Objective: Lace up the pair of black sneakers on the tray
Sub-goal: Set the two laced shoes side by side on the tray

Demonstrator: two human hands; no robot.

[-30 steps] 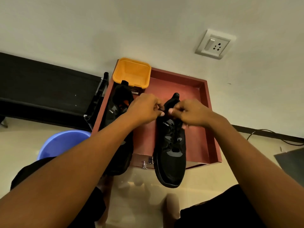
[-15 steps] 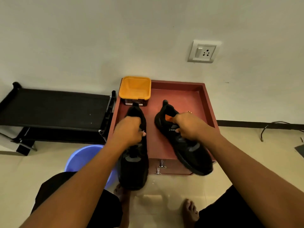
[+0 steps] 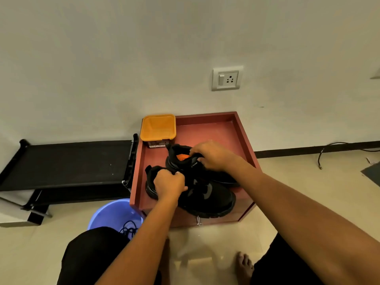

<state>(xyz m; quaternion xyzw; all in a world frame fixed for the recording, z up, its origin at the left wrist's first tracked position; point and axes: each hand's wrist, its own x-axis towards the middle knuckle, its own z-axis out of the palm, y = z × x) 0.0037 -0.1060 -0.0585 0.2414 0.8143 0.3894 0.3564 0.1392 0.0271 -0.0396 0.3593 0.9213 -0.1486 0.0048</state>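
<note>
On the red tray (image 3: 242,136), head view: left hand (image 3: 168,185) clamped round the collar of the front sneaker (image 3: 209,200), right hand (image 3: 211,156) gripping the rear sneaker (image 3: 178,155) at its tongue. Front toe over the tray's front rim; could slide off under a hard tug. Matte black mesh, chunky lugged soles.

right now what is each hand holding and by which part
The left hand grips the near sneaker at its opening. The right hand grips the far sneaker by the front rim of its opening.
</note>
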